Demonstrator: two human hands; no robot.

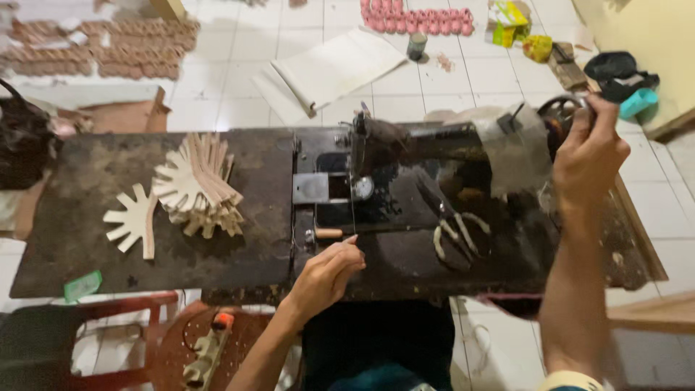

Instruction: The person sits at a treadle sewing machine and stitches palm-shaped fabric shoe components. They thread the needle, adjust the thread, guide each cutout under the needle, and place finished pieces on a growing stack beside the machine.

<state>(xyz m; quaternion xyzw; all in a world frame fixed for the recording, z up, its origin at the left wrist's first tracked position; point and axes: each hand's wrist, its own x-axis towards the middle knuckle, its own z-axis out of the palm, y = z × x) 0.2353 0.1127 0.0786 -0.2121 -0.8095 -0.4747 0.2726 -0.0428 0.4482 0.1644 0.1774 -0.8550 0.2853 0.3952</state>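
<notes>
A dark, worn surface (87,217) carries a black sewing machine (405,148), old and shiny, standing in the middle. The right hand (590,156) grips the round handwheel (559,108) at the machine's right end, fingers curled around its rim. The left hand (329,271) rests in front of the needle, fingers pressed together, pinching a thin thread (352,210). A stack of pale fan-shaped pieces (199,185) lies to the left. Scissors (452,224) lie near the machine.
</notes>
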